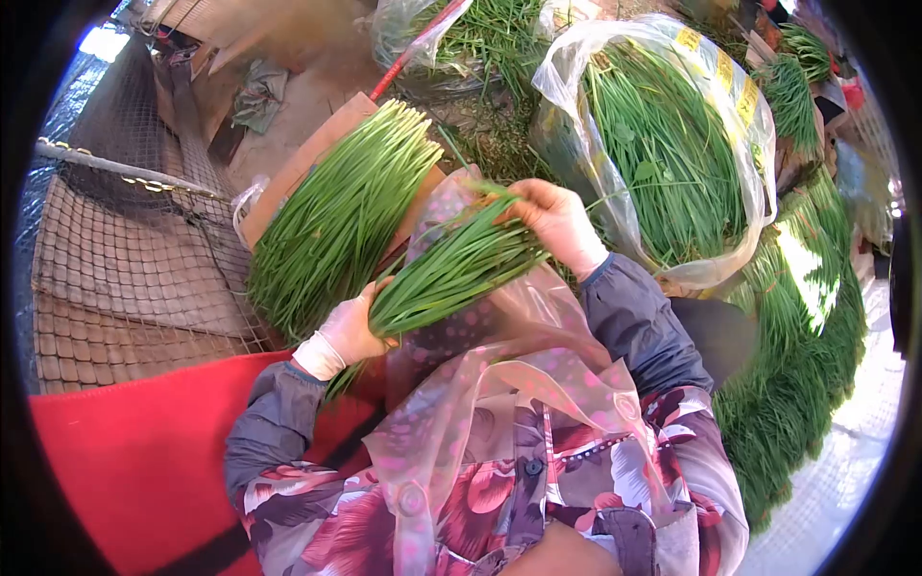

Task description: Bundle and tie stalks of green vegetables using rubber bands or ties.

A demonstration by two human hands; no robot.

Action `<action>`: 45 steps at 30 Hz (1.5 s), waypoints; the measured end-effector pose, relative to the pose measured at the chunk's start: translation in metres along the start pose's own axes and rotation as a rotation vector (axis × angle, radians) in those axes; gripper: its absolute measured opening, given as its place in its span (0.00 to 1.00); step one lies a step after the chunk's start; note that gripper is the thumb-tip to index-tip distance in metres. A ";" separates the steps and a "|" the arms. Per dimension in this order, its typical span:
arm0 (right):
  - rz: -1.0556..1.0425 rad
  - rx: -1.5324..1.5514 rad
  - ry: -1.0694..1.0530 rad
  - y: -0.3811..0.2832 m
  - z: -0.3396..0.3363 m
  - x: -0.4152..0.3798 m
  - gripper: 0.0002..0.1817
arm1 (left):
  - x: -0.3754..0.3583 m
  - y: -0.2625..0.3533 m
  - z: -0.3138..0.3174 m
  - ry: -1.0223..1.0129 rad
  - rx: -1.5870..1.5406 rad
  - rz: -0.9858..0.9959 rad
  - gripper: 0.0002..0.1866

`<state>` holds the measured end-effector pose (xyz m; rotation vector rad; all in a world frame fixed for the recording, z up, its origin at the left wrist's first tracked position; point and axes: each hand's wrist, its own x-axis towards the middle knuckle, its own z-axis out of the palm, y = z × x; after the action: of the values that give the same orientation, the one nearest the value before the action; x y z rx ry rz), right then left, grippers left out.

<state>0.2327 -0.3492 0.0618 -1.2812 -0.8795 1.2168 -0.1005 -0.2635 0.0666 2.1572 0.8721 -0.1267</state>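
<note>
A loose bunch of green chives (461,264) lies slanted across my lap, over a clear dotted plastic apron (451,403). My left hand (348,331) is wrapped round the lower leafy end, with a few leaf tips hanging below it. At the upper right end, my right hand (552,223) has its fingers closed on the bunch's stem ends, where some yellowish bits show. Just left of the bunch, a big neat pile of chives (351,216), pale ends up, rests on a brown board (307,154).
A clear plastic bag (567,72) full of chives stands at the upper right, another bag (394,29) at the top. Several chive bundles (788,384) line the right side. Netting (134,259) hangs left, above a red cloth (144,451). Loose trimmings (499,144) cover the ground ahead.
</note>
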 end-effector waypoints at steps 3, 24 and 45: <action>-0.037 0.144 0.223 0.003 -0.007 0.006 0.10 | 0.000 0.027 -0.010 -0.008 0.149 -0.092 0.40; -0.362 -1.067 -0.454 0.011 0.004 0.026 0.14 | -0.031 0.045 -0.015 0.250 0.645 0.161 0.36; 0.589 -1.330 -0.049 0.114 -0.146 0.001 0.17 | -0.025 0.000 -0.002 0.347 0.361 0.154 0.42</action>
<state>0.3555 -0.3927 -0.0699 -2.7140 -1.4975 1.0444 -0.1200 -0.2760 0.0765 2.6265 0.9247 0.1875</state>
